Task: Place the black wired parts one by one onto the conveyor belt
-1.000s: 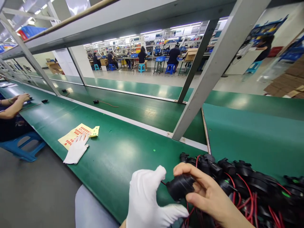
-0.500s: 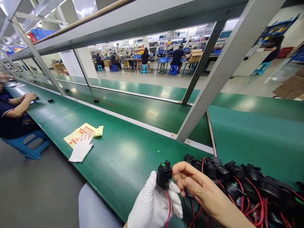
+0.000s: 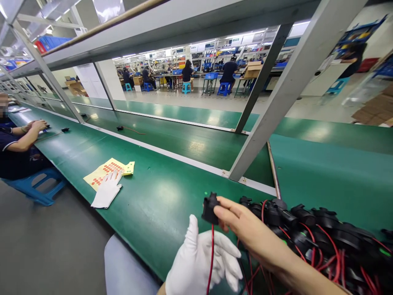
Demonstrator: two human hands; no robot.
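Note:
My bare right hand [image 3: 233, 215] pinches a small black plastic part [image 3: 210, 208] with a short spout on top and a red wire [image 3: 211, 258] hanging from below. Just beneath it is my left hand [image 3: 204, 260] in a white glove, palm up with the fingers apart. The red wire runs down across the gloved palm; whether it touches the glove I cannot tell. Beside my right arm lies a heap of similar black parts [image 3: 325, 225] with tangled red wires, some showing green dots.
A white glove [image 3: 107, 190] lies over a yellow sheet of red stickers [image 3: 98, 172] on the green bench [image 3: 153, 205]. Another black part [image 3: 120, 128] rests on the sunken green strip behind the rail. A metal post [image 3: 285, 94] slants upward. At left sits a co-worker [image 3: 18, 141].
The black part has passed from my gloved left hand to my right hand and moved slightly up. My left hand has opened below it. On the sunken strip, another part has shifted left.

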